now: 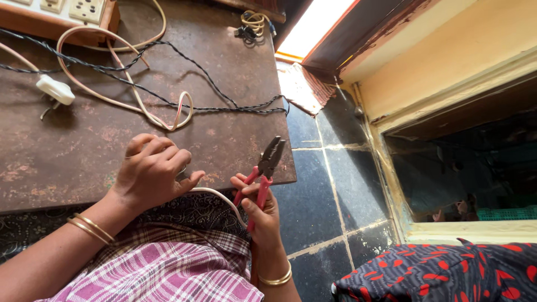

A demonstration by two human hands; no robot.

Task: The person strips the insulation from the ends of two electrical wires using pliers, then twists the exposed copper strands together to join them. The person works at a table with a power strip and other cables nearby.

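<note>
Red-handled pliers (263,173) in right hand (262,215)

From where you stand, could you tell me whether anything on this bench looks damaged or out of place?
The brown tabletop is rusty and blotched. A white plug lies loose on it, not pushed into the socket board, and cream cable and black twisted wire sprawl in tangled loops. The right hand holds red-handled pliers; the left hand pinches cable.

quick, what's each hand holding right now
Left hand: closed on the cream cable at the table edge.
Right hand: closed on the red-handled pliers, nose pointing up.
</note>
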